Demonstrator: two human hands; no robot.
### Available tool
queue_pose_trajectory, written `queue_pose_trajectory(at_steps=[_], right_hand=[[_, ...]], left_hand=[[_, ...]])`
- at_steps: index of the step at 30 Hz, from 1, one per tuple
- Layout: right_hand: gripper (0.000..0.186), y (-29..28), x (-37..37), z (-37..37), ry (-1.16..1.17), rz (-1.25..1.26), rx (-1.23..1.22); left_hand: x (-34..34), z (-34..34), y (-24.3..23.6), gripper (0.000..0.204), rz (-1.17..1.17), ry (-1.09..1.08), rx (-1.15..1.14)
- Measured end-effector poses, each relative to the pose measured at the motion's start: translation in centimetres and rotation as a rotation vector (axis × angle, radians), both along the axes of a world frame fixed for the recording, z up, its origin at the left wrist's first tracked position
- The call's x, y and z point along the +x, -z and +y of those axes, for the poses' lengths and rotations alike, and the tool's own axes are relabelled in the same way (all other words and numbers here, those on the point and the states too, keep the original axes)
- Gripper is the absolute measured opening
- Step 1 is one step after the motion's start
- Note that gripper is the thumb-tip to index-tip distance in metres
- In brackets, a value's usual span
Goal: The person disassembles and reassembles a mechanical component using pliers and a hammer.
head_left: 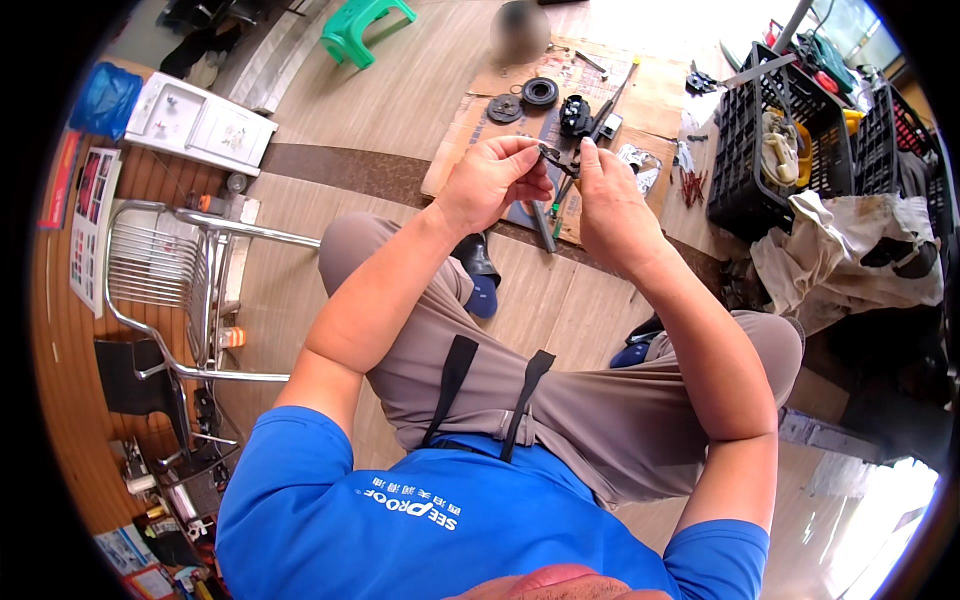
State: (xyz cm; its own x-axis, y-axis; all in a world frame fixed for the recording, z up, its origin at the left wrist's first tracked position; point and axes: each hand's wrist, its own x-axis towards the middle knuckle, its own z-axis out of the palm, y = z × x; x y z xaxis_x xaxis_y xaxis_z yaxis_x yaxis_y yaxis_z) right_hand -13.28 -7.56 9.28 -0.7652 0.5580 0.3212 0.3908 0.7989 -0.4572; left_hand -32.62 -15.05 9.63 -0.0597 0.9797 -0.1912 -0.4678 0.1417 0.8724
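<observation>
My left hand (490,182) pinches a small, thin black part (553,157) between thumb and curled fingers. My right hand (615,210) holds the other end of it, fingers bent close together. Both are raised over a worn cardboard sheet (460,122) on the floor. On it lie a black ring (540,92), a dark disc (505,108), a black mechanical component (575,114), a small silver piece (610,127), long rods (545,234) and crumpled silvery material (645,175). The right hand hides some of the things behind it.
Black plastic crates (740,180) with tools and a draped pale cloth (830,250) stand at the right. At the left are a steel chair (150,270) and a white tray-like unit (195,130). A green stool (355,30) stands at the back. My bent legs (730,400) frame the sheet.
</observation>
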Motion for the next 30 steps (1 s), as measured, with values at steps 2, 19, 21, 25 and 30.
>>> queue_pose_trajectory(at_steps=[2, 19, 21, 25, 30], right_hand=[[0.058, 0.2, -0.1, 0.0, -0.009, 0.028, 0.038], [0.056, -0.9, 0.7, -0.5, -0.046, -0.048, -0.071], [0.056, -1.1, 0.8, -0.6, -0.054, -0.054, -0.1], [0.056, -2.0, 0.9, -0.7, -0.072, -0.083, -0.27], [0.057, -2.1, 1.0, -0.5, -0.074, -0.09, -0.334]], left_hand=[[0.1, 0.0, 0.1, 0.02, 0.015, -0.012, 0.006], [2.1, -0.5, -1.1, 0.02, 0.457, -0.178, 0.009], [2.1, -0.6, -0.9, 0.02, 0.494, -0.163, 0.041], [1.9, -0.6, -0.7, 0.02, 0.408, -0.177, 0.079], [1.7, -0.7, -0.8, 0.026, 0.44, -0.107, 0.087]])
